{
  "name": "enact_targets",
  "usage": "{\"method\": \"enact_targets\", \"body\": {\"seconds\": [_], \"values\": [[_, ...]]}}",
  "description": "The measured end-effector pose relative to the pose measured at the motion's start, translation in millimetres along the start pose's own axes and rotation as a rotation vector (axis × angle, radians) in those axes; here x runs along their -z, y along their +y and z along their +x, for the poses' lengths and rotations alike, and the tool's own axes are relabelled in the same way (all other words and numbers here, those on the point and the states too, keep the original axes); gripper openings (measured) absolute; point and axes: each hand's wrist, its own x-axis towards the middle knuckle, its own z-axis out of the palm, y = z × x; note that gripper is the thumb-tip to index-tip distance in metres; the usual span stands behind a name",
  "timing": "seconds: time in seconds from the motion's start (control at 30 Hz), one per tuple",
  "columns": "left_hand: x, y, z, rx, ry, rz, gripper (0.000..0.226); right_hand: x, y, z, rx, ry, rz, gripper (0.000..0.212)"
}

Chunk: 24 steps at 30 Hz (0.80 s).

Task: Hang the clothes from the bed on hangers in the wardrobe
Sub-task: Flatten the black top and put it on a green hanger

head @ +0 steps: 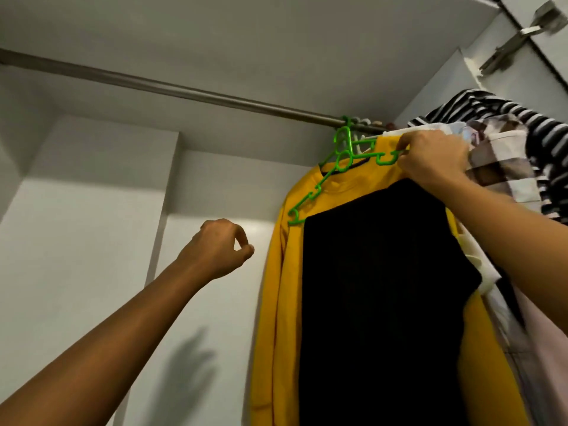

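Your left hand [219, 249] is raised in front of the pale wardrobe wall. Its fingers are curled in, thumb and forefinger tips almost meeting, and it holds nothing. Your right hand [433, 161] is higher and off to the right, with its fingers closed round the right end of the green hanger [317, 188]. I cannot tell whether it pinches cloth as well, because the knuckles hide that.

Just past your right forearm the black garment [384, 287] hangs down below that hanger, flat over the front of a yellow sweatshirt [281, 272]. The hanger's long axis slopes from its low left tip up to your right hand, and its hook sits over the rail [184, 90] between the two. That low tip lies up and to the right of your left hand, clearly apart from it, so the left hand looks the nearer one for levelling it. Farther right, a striped garment [491, 112] and a checked garment [498, 167] crowd the rail's end.
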Motion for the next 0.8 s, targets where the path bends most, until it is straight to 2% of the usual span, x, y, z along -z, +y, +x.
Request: {"method": "enact_targets", "body": {"seconds": [0.13, 0.4, 0.5, 0.63, 0.8], "values": [[-14, -11, 20, -0.032, 0.059, -0.057, 0.026, -12, -7, 15, -0.032, 0.084, -0.028, 0.032], [-39, -1, 55, -0.142, 0.117, -0.094, 0.025, -35, -42, 67, -0.202, 0.092, 0.03, 0.034], [-49, 6, 62, -0.149, 0.111, -0.141, 0.024, -45, -51, 77, -0.215, 0.058, 0.002, 0.034], [-60, 17, 62, -0.167, 0.162, -0.209, 0.021, -51, -50, 77, -0.103, 0.057, -0.115, 0.033], [-73, 41, 59, -0.176, 0.194, -0.336, 0.018, -44, -24, 69, 0.12, -0.036, -0.17, 0.039]]}}
